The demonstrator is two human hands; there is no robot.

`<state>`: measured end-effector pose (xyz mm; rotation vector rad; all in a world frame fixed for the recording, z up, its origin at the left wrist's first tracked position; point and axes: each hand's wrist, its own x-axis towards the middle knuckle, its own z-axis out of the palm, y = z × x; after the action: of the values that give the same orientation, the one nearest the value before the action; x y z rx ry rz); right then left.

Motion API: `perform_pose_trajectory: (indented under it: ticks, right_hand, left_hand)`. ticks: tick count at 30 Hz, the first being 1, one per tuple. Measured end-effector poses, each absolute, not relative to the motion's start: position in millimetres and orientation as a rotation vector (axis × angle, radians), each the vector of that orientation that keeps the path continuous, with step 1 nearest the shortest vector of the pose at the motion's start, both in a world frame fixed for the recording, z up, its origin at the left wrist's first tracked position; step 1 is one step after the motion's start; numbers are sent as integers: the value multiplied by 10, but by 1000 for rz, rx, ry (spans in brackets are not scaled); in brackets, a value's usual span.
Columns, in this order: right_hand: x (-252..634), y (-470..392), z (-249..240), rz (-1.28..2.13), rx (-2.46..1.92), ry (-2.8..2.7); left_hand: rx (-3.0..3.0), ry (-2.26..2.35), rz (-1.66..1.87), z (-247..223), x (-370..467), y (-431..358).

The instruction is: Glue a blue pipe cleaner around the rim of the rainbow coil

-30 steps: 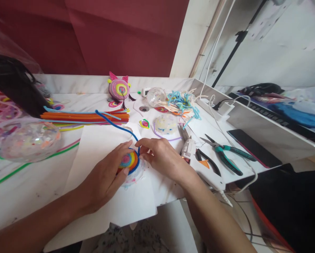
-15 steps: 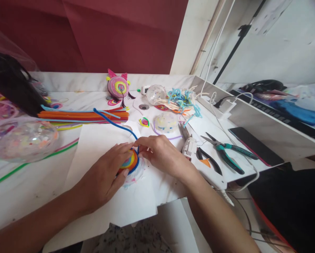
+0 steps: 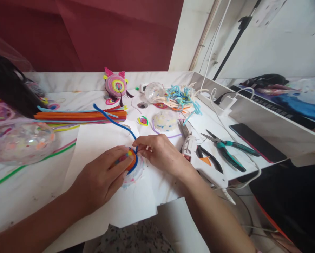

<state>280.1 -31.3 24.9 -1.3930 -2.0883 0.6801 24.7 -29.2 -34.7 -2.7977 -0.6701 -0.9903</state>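
Observation:
On a white sheet of paper [image 3: 86, 158] lies a clear plastic dome [image 3: 136, 174], its top wound with coloured pipe cleaners in an orange, yellow and blue coil [image 3: 132, 162]. My left hand [image 3: 102, 172] is over the coil, fingers pressed on its top and near side, hiding much of it. Between the thumb and fingertips of my right hand [image 3: 159, 153], a blue pipe cleaner [image 3: 117, 125] is pinched at the coil's right edge. One stretch of the blue pipe cleaner runs round the coil's rim; its free end sticks up and away to the left.
A bundle of pipe cleaners [image 3: 80, 116] lies behind the paper. To the right are a hot glue gun [image 3: 190, 147], long-nose pliers [image 3: 225, 147] and a phone [image 3: 257, 142]. A pink eared ornament [image 3: 116, 85], clear domes [image 3: 165, 121] and a yarn-like tangle [image 3: 182, 96] stand further back.
My left fingers have shifted further over the coil, covering more of its middle. The right hand keeps its pinch on the blue pipe cleaner. The view has moved slightly.

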Motion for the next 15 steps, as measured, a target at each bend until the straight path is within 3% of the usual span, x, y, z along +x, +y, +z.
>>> perform_pose_trajectory:
  ticks: [15]
  right_hand:
    - [2819,-308,153,683,-1293,-2090]
  left_hand:
    - [-2734,-642,-914,-463,209,-302]
